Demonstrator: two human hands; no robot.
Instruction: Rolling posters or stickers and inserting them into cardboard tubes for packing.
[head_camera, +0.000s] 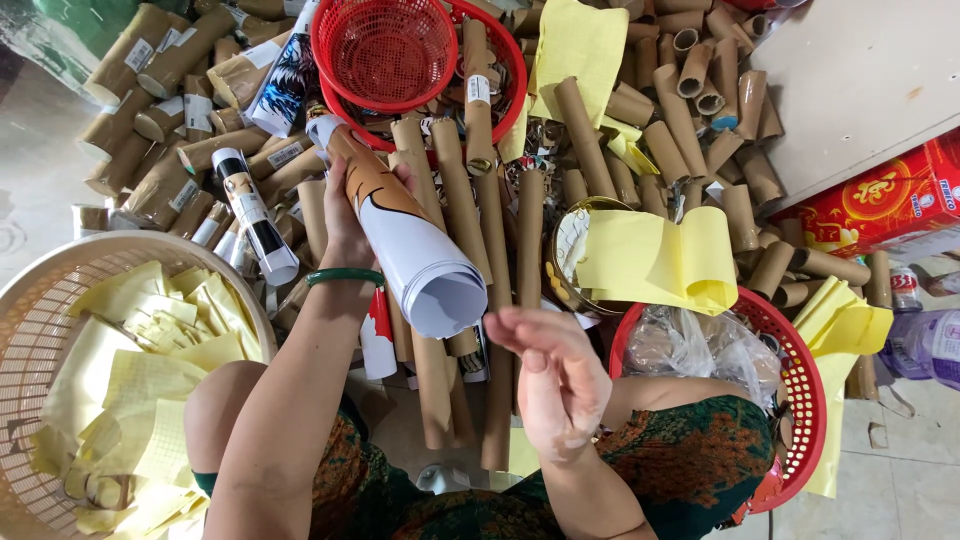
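Nearest the lens, the right hand (553, 385) hangs empty, fingers loosely spread, just below the open end of a rolled poster (405, 228) — white outside, printed near its far end — which the left hand (352, 215) grips above scattered cardboard tubes (497, 260).

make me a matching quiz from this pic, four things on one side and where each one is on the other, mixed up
Things:
1. rolled poster
2. beige basket
3. green bangle
4. red box

Places:
A. on the left wrist
B. far right, by the board
C. in the left hand
D. lower left, holding yellow paper strips

Pairs: 1-C, 2-D, 3-A, 4-B
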